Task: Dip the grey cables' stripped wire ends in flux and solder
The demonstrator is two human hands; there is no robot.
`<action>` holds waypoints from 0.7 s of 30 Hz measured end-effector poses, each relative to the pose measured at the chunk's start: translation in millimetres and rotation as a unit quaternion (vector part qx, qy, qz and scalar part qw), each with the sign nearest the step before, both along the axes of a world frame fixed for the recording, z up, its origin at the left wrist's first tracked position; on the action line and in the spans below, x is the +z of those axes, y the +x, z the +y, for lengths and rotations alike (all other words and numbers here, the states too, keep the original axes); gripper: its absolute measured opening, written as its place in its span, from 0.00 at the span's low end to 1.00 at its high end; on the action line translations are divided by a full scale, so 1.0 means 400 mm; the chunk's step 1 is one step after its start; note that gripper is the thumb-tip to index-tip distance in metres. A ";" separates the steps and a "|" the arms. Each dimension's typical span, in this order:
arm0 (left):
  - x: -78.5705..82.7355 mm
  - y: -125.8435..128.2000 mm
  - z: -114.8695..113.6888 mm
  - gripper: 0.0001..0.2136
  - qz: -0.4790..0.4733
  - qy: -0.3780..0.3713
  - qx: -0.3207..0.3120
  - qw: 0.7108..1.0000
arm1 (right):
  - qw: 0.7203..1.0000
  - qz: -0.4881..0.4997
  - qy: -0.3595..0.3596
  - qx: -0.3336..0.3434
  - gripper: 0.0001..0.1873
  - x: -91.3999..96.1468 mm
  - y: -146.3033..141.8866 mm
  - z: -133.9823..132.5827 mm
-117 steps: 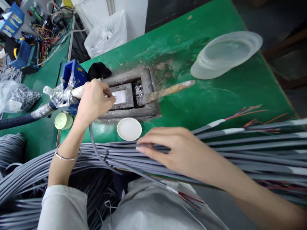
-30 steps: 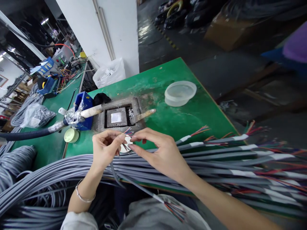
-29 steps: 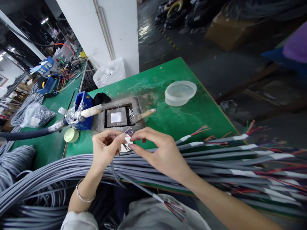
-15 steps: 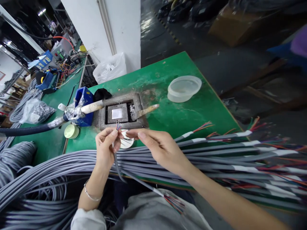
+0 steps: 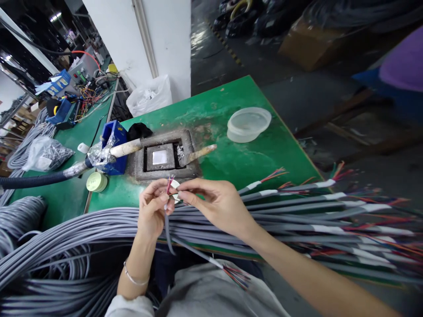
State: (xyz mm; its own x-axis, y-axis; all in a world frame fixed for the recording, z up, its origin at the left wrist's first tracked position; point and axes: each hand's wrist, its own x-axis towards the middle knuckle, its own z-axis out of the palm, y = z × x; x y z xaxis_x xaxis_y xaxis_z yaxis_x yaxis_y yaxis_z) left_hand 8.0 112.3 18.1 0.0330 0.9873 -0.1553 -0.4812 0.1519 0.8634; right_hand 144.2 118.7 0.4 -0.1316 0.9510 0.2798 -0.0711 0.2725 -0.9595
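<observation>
My left hand [image 5: 152, 211] pinches the end of a grey cable [image 5: 168, 235], whose loose tail hangs below the fingers. Thin coloured wires [image 5: 169, 184], red and purple-blue among them, stick up from that grip. From the right, my right hand [image 5: 220, 202] meets it with thumb and forefinger closed on what looks like one thin wire of the same cable; the fingertips partly cover it. Behind the fingers is a pale round dish [image 5: 176, 184], mostly hidden. Beneath both hands runs a thick bundle of grey cables [image 5: 115, 215].
A grimy heated-looking pot with a shiny square [image 5: 160, 157] is set in the green table [image 5: 224, 176], a flat scraper [image 5: 201, 152] on its rim. Nearby are a clear plastic tub [image 5: 247, 125], blue bin [image 5: 114, 149], taped hose [image 5: 72, 171] and yellowish round container [image 5: 97, 181]. Stripped cable ends fan out rightward.
My right fingertips have closed on a wire beside my left hand. My left hand has shifted slightly right, and the red wires now show more. The view has turned a little.
</observation>
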 end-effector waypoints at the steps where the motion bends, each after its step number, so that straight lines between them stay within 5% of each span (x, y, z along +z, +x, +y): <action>1: -0.003 -0.005 -0.002 0.11 0.020 0.003 -0.003 1.000 | 1.000 -0.014 0.021 -0.017 0.05 0.000 0.001 0.000; 8: 0.003 -0.035 -0.030 0.18 0.185 0.068 -0.069 0.978 | 0.994 -0.044 0.083 -0.056 0.04 -0.002 0.001 -0.005; 12: 0.006 -0.012 -0.035 0.18 0.236 0.068 -0.014 0.969 | 0.997 -0.014 0.065 -0.034 0.08 -0.001 -0.001 -0.008; 16: -0.005 0.011 -0.029 0.09 0.193 0.041 0.011 0.980 | 0.998 0.009 0.054 -0.026 0.06 0.001 0.001 -0.010; 21: -0.007 0.003 -0.030 0.11 0.118 0.044 0.055 0.991 | 0.998 0.001 0.043 -0.042 0.07 -0.005 0.002 -0.009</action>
